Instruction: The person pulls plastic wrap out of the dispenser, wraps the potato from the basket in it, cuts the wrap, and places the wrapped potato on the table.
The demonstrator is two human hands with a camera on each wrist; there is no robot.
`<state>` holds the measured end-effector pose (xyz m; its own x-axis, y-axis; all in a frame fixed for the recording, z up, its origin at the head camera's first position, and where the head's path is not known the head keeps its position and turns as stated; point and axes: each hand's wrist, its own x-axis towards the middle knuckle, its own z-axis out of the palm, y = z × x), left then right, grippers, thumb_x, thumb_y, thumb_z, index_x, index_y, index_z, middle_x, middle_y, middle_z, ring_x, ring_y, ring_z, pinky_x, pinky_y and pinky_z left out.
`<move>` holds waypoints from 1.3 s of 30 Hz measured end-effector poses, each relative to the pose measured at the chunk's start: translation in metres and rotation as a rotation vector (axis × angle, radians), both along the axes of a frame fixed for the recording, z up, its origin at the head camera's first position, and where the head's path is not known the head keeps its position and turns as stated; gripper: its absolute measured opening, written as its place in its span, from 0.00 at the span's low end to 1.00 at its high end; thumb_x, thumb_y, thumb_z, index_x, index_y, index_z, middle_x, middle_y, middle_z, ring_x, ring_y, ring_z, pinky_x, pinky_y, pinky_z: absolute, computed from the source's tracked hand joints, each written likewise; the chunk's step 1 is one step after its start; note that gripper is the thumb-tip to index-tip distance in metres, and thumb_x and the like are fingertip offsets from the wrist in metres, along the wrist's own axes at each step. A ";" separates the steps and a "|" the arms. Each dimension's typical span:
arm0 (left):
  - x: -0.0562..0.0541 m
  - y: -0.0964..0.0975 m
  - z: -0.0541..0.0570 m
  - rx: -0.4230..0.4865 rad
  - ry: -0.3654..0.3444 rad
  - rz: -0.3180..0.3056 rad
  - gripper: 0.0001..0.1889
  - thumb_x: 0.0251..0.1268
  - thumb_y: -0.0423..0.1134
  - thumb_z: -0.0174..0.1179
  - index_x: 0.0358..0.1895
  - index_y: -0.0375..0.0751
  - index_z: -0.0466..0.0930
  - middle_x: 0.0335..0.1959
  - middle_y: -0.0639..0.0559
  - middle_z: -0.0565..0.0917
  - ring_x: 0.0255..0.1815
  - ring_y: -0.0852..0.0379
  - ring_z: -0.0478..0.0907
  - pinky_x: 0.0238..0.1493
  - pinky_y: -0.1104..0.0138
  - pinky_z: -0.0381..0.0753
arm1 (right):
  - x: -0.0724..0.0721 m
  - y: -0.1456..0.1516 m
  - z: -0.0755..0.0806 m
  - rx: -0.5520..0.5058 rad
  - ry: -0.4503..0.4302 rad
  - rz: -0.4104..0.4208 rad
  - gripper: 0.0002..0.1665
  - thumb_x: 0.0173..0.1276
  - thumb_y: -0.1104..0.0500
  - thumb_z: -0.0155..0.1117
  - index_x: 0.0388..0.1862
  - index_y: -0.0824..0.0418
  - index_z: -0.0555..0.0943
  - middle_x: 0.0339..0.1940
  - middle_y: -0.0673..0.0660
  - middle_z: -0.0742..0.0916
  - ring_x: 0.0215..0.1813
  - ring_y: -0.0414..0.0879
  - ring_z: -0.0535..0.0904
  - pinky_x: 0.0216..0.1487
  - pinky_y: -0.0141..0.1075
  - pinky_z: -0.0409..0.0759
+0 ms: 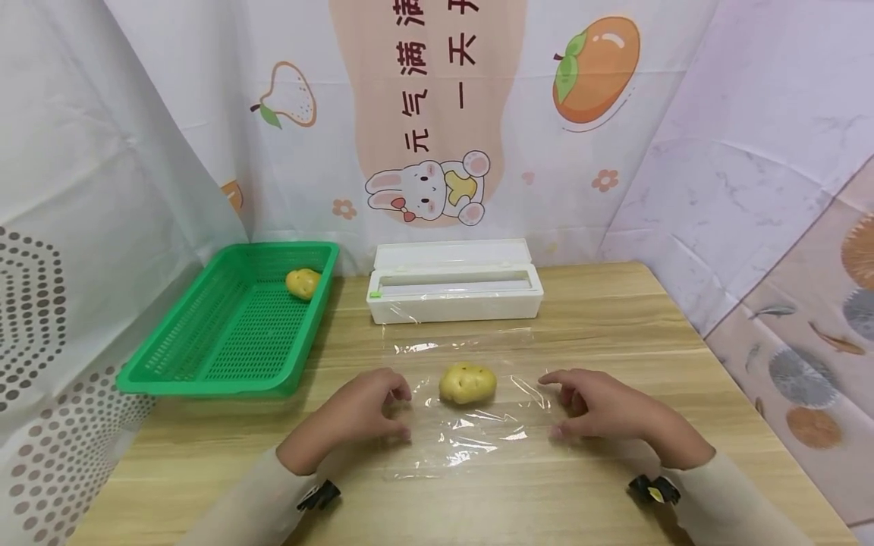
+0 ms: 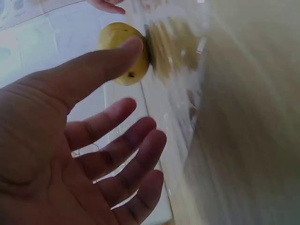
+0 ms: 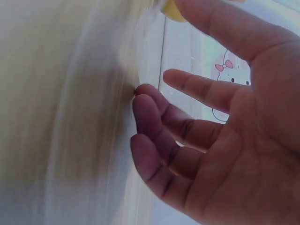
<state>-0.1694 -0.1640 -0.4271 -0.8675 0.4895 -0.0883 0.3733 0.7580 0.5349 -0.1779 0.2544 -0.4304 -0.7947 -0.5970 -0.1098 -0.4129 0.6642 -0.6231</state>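
A yellow potato (image 1: 467, 383) lies on a clear sheet of cling film (image 1: 471, 446) spread over the table. My left hand (image 1: 369, 407) is at the film's left edge, its fingers loosely bent and apart, with nothing gripped. In the left wrist view the thumb overlaps the potato (image 2: 108, 37) without holding it, and the film (image 2: 192, 89) shines beside the fingers. My right hand (image 1: 601, 406) hovers by the film's right edge, fingers relaxed and holding nothing. The right wrist view shows its lower fingertips (image 3: 143, 152) close to the table; whether they touch is unclear.
Behind the film stands a white cling film box (image 1: 456, 307) with its lid raised. A green plastic basket (image 1: 300, 356) at the left holds another potato (image 1: 303, 283). Printed cloth (image 1: 505, 205) hangs along the table's back and sides.
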 end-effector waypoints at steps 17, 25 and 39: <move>0.038 -0.019 -0.006 -0.092 0.038 -0.240 0.22 0.42 0.56 0.82 0.40 0.59 0.83 0.33 0.68 0.76 0.35 0.68 0.73 0.39 0.72 0.75 | 0.035 -0.012 0.005 -0.011 0.136 0.067 0.31 0.48 0.43 0.87 0.51 0.47 0.86 0.38 0.41 0.83 0.40 0.36 0.78 0.43 0.33 0.80; 0.039 -0.019 -0.011 -0.073 0.046 -0.284 0.18 0.46 0.49 0.81 0.41 0.56 0.86 0.33 0.68 0.77 0.34 0.70 0.73 0.38 0.75 0.75 | 0.037 -0.021 -0.004 0.031 0.157 0.058 0.25 0.44 0.58 0.85 0.43 0.43 0.87 0.37 0.39 0.82 0.39 0.34 0.77 0.41 0.30 0.78; 0.042 -0.018 -0.005 -0.064 0.185 -0.319 0.09 0.60 0.34 0.68 0.30 0.57 0.85 0.27 0.72 0.77 0.29 0.73 0.73 0.35 0.76 0.77 | 0.039 -0.018 -0.007 -0.005 0.227 0.048 0.11 0.63 0.62 0.73 0.34 0.43 0.89 0.34 0.38 0.86 0.35 0.28 0.77 0.37 0.30 0.80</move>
